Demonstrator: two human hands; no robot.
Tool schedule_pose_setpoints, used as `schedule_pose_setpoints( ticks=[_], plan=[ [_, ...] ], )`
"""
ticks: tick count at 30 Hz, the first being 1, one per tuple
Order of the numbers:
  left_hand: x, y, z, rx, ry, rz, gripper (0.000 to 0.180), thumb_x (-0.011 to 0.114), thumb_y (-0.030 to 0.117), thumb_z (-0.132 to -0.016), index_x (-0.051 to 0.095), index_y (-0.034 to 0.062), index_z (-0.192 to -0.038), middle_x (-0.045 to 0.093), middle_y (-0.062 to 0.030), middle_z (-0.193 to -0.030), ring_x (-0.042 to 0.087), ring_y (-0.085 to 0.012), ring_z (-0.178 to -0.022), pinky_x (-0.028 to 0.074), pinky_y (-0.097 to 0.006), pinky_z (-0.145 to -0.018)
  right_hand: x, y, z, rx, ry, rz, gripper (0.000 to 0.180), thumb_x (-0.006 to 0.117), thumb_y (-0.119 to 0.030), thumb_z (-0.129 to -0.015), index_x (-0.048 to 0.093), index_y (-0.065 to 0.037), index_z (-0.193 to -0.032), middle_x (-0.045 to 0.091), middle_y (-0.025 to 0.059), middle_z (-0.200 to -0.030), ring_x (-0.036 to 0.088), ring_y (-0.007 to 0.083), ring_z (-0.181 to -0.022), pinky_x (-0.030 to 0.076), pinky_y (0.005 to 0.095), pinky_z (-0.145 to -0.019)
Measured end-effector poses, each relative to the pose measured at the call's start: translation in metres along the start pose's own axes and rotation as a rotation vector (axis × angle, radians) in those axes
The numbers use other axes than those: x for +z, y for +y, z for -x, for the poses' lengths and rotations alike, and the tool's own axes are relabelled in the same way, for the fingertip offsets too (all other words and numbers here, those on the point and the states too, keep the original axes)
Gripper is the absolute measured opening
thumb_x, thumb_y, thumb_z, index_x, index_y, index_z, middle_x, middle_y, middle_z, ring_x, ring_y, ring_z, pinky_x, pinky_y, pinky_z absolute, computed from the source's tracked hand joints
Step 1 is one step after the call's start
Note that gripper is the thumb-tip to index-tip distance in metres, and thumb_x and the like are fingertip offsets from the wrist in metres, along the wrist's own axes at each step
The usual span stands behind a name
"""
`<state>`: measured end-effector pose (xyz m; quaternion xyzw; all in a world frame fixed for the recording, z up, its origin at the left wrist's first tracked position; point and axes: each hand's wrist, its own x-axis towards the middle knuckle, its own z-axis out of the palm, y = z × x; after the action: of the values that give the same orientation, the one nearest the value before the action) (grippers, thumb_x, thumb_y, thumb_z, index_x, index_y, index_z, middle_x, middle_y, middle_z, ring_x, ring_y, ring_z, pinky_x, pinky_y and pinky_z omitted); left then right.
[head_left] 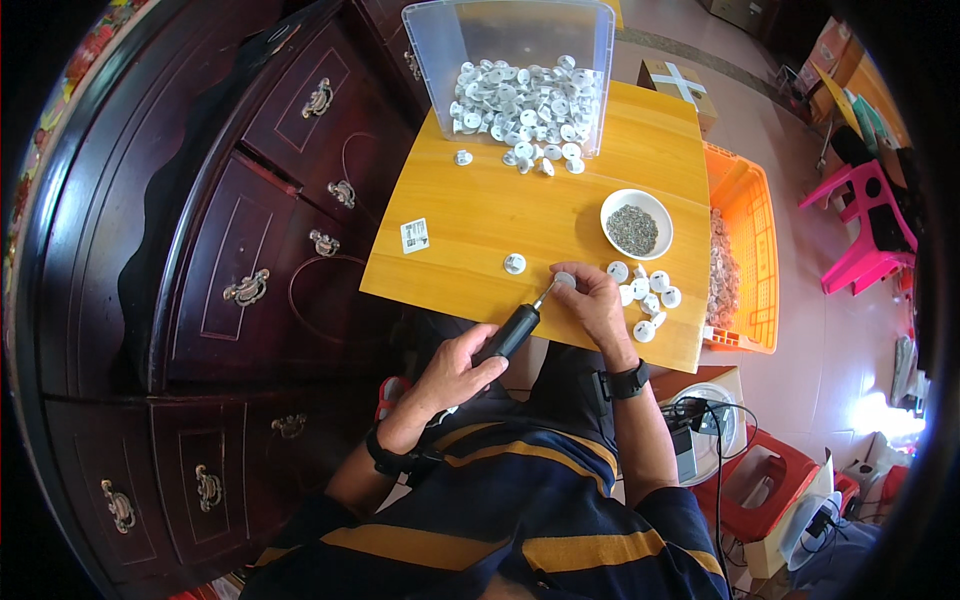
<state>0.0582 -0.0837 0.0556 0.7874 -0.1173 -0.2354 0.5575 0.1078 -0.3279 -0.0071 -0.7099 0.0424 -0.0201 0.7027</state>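
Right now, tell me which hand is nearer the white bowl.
Right. The right hand rests on the table just below the white bowl; the left hand holds the electric screwdriver off the table's near edge.

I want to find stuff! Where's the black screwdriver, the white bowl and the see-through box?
black screwdriver (512, 333), head view, middle of its handle
white bowl (612, 208), head view, left rim
see-through box (440, 40), head view, bare left wall

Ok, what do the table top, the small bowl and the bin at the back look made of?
Table top: looks like wood with a glossy yellow finish, faint grain showing. Small bowl: white and smooth, likely ceramic or plastic, hard to tell. Bin: clear plastic, since the white discs show through its wall.
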Motion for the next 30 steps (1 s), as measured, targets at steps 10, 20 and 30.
schedule_pose_setpoints(
  ticks=[10,20,30],
  plan=[
    [0.0,0.0,-0.001,0.015,-0.004,0.0,0.041,0.067,0.015,-0.09,0.055,-0.0016,-0.125,0.066,-0.0088,-0.082,0.063,-0.0113,-0.06,0.05,-0.027,-0.055,0.001,0.003,0.0,-0.037,0.024,0.08,0.024,0.073,-0.005,-0.084,0.072,-0.001,-0.108,0.072,0.0011,-0.086,0.063,0.0056,-0.074,0.053,0.0223,-0.069],
    [-0.001,-0.003,-0.002,-0.01,-0.018,-0.007,0.043,0.068,0.017,-0.089,0.054,-0.002,-0.126,0.067,-0.0102,-0.087,0.063,-0.0115,-0.061,0.051,-0.028,-0.056,0.003,0.0,0.002,-0.078,0.05,0.117,0.022,0.073,-0.004,-0.083,0.073,-0.002,-0.105,0.071,0.0009,-0.08,0.061,0.0053,-0.068,0.052,0.0228,-0.065],
    [-0.002,0.001,-0.002,-0.103,-0.066,0.092,0.039,0.057,0.01,-0.091,0.053,-0.0005,-0.128,0.059,-0.0017,-0.082,0.059,-0.0074,-0.065,0.051,-0.024,-0.059,0.004,-0.014,0.011,-0.101,0.05,0.306,0.026,0.069,-0.004,-0.085,0.072,-0.002,-0.11,0.072,0.007,-0.082,0.065,0.0103,-0.07,0.053,0.0256,-0.067]
  ],
)
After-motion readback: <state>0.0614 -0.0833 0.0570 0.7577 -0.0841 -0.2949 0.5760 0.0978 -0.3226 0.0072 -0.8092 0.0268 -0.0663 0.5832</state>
